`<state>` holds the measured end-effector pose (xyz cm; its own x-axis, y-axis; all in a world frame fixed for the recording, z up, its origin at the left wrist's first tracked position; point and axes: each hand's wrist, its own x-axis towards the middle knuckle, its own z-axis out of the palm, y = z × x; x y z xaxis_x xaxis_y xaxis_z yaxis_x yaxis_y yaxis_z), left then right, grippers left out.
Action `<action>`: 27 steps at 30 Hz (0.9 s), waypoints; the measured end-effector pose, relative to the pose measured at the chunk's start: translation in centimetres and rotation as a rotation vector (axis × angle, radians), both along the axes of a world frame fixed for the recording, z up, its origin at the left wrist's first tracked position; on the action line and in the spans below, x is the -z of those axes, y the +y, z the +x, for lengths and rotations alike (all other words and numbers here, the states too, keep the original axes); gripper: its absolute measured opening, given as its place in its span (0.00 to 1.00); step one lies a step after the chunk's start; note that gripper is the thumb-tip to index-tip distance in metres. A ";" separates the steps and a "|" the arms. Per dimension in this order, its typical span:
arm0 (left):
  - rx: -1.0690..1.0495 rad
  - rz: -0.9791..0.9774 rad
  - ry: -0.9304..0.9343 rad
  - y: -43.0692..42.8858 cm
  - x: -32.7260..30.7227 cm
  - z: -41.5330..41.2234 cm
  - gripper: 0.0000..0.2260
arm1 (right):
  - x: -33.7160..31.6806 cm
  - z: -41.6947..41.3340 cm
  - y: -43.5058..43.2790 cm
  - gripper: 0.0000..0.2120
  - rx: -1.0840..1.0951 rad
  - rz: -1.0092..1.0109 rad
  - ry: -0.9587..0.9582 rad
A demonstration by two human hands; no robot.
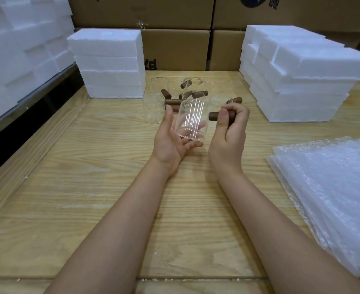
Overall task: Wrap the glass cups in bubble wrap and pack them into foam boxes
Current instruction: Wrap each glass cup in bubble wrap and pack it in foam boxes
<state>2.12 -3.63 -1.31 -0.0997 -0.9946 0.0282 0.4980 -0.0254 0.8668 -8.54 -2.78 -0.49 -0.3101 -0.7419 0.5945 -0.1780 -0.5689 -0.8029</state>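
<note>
A clear glass cup (pixel 192 118) with a brown wooden handle (pixel 216 116) hangs above the middle of the wooden table. My right hand (pixel 231 129) grips that handle, thumb on top. My left hand (pixel 172 141) lies palm up under the cup, with straight fingers touching its base and side. Behind them stand several more glass cups (pixel 153 108) with brown handles (pixel 172 101). A stack of bubble wrap sheets (pixel 331 187) lies on the table at the right. Foam boxes (pixel 109 62) are stacked at the back left, and more foam boxes (pixel 302 81) at the back right.
Another pile of white foam pieces (pixel 15 56) fills the far left beyond the table's edge. Brown cardboard cartons (pixel 174 45) form a wall behind the table. Bare wood tabletop (pixel 100 187) stretches in front of my hands.
</note>
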 end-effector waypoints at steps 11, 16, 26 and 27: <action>-0.070 0.049 0.105 -0.2 0.1 0.1 0.21 | 0.2 2.8 1.5 0.38 -0.104 0.282 -0.293; 0.011 0.039 0.127 -0.2 0.2 0.2 0.21 | 0.8 3.7 1.6 0.28 -0.161 0.293 -0.217; 0.039 -0.011 0.059 -0.4 0.5 0.6 0.28 | 0.5 2.8 1.2 0.14 -0.352 0.277 -0.486; 0.042 -0.010 0.037 -0.4 0.5 0.6 0.28 | 0.4 2.7 1.1 0.14 -0.386 0.283 -0.543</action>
